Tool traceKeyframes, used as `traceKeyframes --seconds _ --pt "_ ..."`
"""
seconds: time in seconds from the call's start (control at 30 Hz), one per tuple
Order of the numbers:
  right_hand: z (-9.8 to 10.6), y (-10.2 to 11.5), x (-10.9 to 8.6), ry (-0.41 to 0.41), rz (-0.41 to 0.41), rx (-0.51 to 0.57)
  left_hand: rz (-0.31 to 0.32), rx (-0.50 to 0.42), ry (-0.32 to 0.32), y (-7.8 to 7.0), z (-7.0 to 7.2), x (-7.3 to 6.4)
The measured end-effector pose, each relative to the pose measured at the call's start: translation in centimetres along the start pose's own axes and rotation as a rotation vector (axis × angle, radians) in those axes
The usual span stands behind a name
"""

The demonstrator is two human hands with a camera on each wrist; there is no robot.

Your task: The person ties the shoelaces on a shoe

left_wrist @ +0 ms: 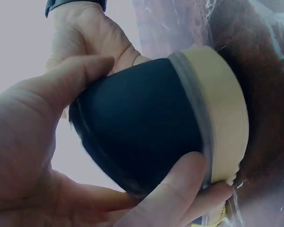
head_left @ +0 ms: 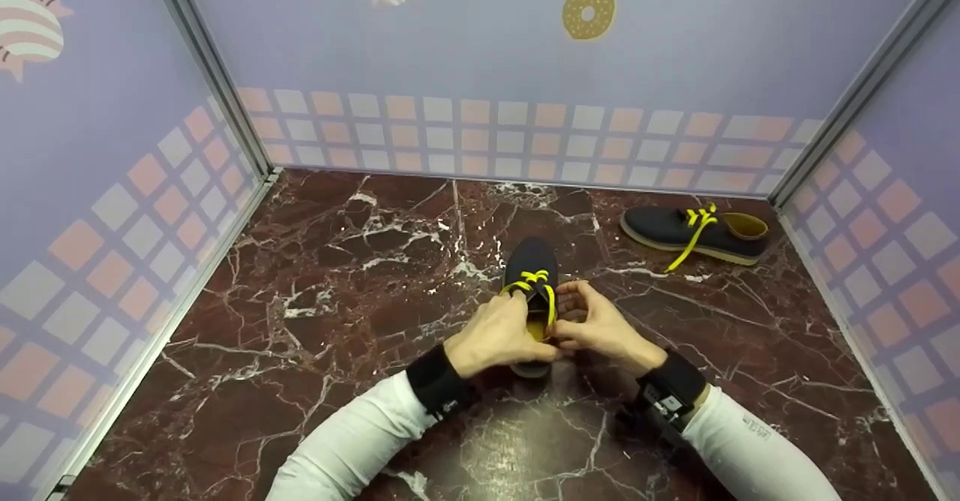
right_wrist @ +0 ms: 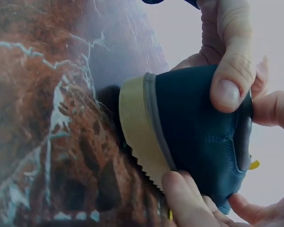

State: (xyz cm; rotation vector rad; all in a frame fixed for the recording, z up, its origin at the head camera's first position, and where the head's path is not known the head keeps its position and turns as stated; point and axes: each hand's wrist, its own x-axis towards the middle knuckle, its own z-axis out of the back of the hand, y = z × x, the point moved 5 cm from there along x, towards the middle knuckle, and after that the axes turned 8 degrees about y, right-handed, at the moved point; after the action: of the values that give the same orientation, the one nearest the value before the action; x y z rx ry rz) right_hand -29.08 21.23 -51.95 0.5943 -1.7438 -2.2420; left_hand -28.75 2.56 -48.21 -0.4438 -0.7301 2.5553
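A dark navy lace-up shoe [head_left: 532, 257] with a yellow lace [head_left: 535, 277] and a tan insole stands on the floor, toe pointing away. My left hand [head_left: 497, 334] grips it from the left, its thumb across the heel and its fingers along the side. From the right, my right hand [head_left: 600, 328] holds the shoe's side, with the thumb at the collar beside a hanging lace strand. Both wrist views show the smooth heel [left_wrist: 137, 123] and cream sole [right_wrist: 139, 123] close up, with fingers [right_wrist: 177, 191] against the sole edge.
The matching shoe [head_left: 656, 226] sits at the back right, toe to the left, one lace end trailing on the floor. Dark red marbled floor [head_left: 360, 298] surrounds the hands. Lilac panels [head_left: 480, 43] with checks and printed sweets stand behind and on both sides.
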Motion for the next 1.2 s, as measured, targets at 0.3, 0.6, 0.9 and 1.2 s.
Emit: traceKeyframes --seconds 0.3,0.6,0.9,1.2 --pt "2.5 2.2 0.4 -0.116 0.286 -0.423 0.027 -0.214 -0.024 3.6 3.3 2.8" --pt "2.0 3.5 1.5 -0.161 0.729 -0.832 0.18 -0.493 0.053 5.4 1.7 5.3" --pt "1.4 3.4 1.5 -0.204 0.846 -0.928 0.064 -0.224 -0.211 4.4 2.6 5.8" --pt "1.7 3.3 2.0 -0.256 0.765 -0.76 -0.022 -0.273 -0.396 4.0 2.8 5.4"
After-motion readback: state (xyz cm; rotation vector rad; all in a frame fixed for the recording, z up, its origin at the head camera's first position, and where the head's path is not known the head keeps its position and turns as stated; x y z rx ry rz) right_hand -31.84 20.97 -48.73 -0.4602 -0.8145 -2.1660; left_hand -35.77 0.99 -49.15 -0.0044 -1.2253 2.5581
